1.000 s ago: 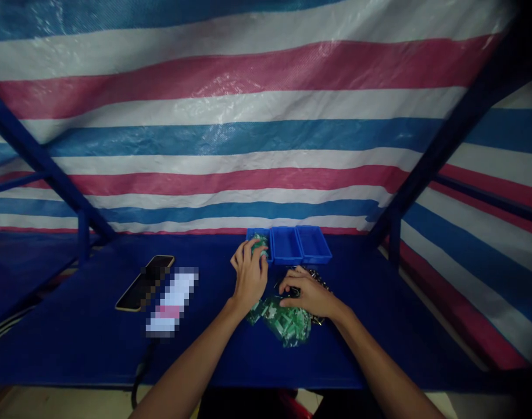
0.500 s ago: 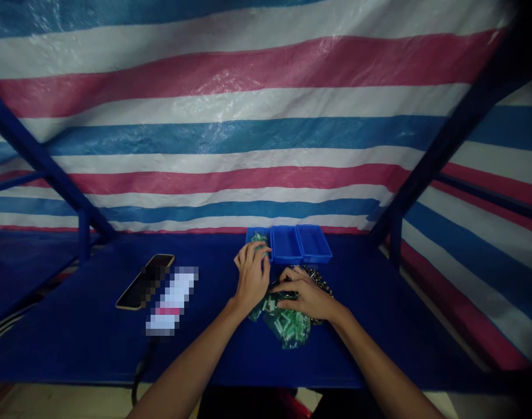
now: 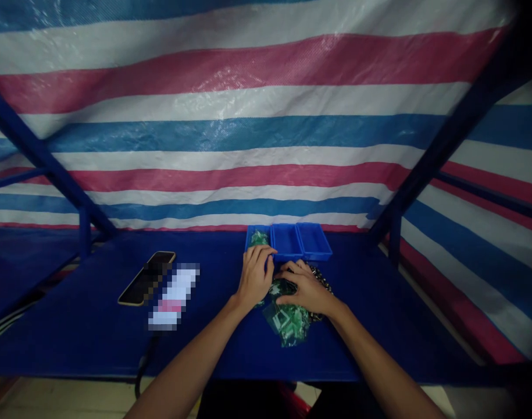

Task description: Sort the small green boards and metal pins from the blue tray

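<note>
My left hand (image 3: 256, 274) is just in front of the left blue tray (image 3: 249, 237), palm down. Its fingers are stretched and a little bent, thumb apart, with nothing visible in them. Small clear packets with green contents (image 3: 259, 237) lie in that tray. My right hand (image 3: 308, 291) rests over a pile of similar green packets (image 3: 294, 326), fingers spread and curved, thumb apart. Its palm side is hidden. Beside and partly behind that hand lies a heap of small dark, shiny pieces (image 3: 321, 280), too small to make out.
The middle tray (image 3: 287, 240) and right tray (image 3: 314, 240) stand beside the left one. A phone (image 3: 143, 282) and a blurred-out bright object (image 3: 174, 297) lie on the blue table (image 3: 95, 337) at left. Blue frame bars (image 3: 427, 166) and a striped sheet (image 3: 248, 134) enclose the table.
My left hand has moved right and slightly back from the left tray, uncovering more of its packets. My right fingers have shifted over the pile, and some packets have changed position.
</note>
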`<move>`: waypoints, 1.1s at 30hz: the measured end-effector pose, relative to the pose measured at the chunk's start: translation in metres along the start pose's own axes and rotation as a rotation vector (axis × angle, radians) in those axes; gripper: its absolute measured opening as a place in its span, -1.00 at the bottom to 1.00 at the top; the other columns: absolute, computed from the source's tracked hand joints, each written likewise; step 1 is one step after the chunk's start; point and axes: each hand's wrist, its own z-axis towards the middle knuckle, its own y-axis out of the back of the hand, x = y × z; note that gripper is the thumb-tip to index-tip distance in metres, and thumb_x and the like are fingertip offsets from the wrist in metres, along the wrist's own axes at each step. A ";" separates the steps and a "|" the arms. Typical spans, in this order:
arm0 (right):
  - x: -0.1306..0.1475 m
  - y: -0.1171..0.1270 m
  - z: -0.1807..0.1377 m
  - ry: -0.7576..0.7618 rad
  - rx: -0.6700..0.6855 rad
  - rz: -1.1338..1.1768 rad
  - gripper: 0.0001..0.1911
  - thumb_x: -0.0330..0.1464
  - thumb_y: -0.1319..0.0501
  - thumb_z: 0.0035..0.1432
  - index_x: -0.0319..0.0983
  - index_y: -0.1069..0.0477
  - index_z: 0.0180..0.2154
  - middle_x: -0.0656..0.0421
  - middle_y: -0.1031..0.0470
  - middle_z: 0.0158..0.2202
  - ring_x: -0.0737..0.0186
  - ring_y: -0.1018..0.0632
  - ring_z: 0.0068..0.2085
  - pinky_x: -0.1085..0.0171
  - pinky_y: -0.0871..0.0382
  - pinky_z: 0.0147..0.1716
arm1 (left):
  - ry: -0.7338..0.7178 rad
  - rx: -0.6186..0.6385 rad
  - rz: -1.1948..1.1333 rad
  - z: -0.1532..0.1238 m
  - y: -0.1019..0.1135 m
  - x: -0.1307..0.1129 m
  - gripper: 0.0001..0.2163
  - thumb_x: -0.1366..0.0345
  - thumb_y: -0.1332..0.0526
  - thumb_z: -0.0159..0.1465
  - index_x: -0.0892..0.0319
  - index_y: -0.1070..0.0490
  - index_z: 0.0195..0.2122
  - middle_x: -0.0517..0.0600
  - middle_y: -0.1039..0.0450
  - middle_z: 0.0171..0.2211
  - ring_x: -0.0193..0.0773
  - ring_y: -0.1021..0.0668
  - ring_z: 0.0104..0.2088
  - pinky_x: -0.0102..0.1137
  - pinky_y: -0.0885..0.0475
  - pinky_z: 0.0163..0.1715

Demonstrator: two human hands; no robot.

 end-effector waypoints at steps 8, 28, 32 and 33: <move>-0.004 0.000 -0.001 -0.006 -0.029 0.048 -0.74 -0.08 -0.26 0.43 -0.10 -0.58 -0.09 0.08 -0.55 -0.05 0.01 -0.46 -0.03 0.04 -0.30 0.06 | -0.015 0.001 -0.016 0.000 -0.001 -0.001 -0.75 0.32 0.00 0.56 0.07 -0.47 0.06 0.07 -0.53 0.02 -0.08 -0.49 0.11 -0.12 -0.38 0.15; -0.013 0.001 0.005 -0.324 -0.530 0.629 -0.54 -0.01 -0.40 0.25 -0.05 -0.35 0.03 0.29 -0.36 -0.46 0.17 -0.37 -0.44 0.22 -0.24 -0.40 | -0.129 0.102 -0.173 -0.005 -0.011 0.001 -0.55 0.43 0.00 0.53 -0.04 -0.27 0.39 0.07 -0.47 0.16 -0.18 -0.54 0.18 -0.19 -0.48 0.25; -0.013 0.003 0.004 -0.320 -0.490 0.619 -0.66 -0.01 -0.35 0.28 -0.11 -0.53 -0.11 0.18 -0.50 -0.35 0.13 -0.44 -0.37 0.19 -0.30 -0.33 | -0.135 0.105 -0.146 -0.005 -0.011 0.004 -0.65 0.38 -0.08 0.52 -0.01 -0.42 0.26 0.09 -0.47 0.11 -0.12 -0.54 0.16 -0.14 -0.50 0.22; -0.014 0.004 0.004 -0.325 -0.480 0.627 -0.69 -0.03 -0.31 0.31 -0.11 -0.55 -0.13 0.16 -0.54 -0.31 0.13 -0.45 -0.35 0.19 -0.32 -0.32 | -0.128 0.102 -0.148 -0.005 -0.011 0.004 -0.69 0.34 -0.11 0.52 0.00 -0.44 0.23 0.09 -0.47 0.07 -0.11 -0.55 0.13 -0.14 -0.51 0.19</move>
